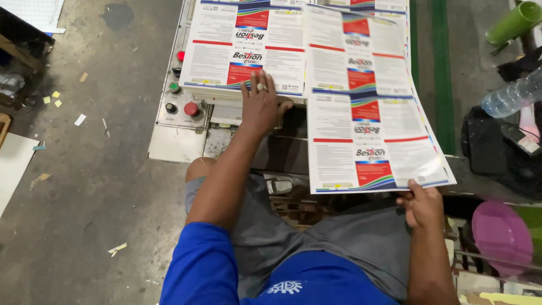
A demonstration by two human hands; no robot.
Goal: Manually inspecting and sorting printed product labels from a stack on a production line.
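Head view: two bare hands on printed label sheets at a grey machine table.

Left hand (259,104) lies flat, fingers spread, on the near edge of a thick stack of white glossy printed sheets (243,45) with red, blue and green label blocks. Right hand (420,206) pinches the near right corner of one long loose sheet of the same white, red and blue labels (367,101), which lies to the right of the stack, overlapping it and drooping toward the person. Grey control panel (178,99) with red and dark round buttons sits just left of the stack. Well right of the stack: clear plastic bottle (511,96), green tube (514,22), pink round plastic lid (501,234).
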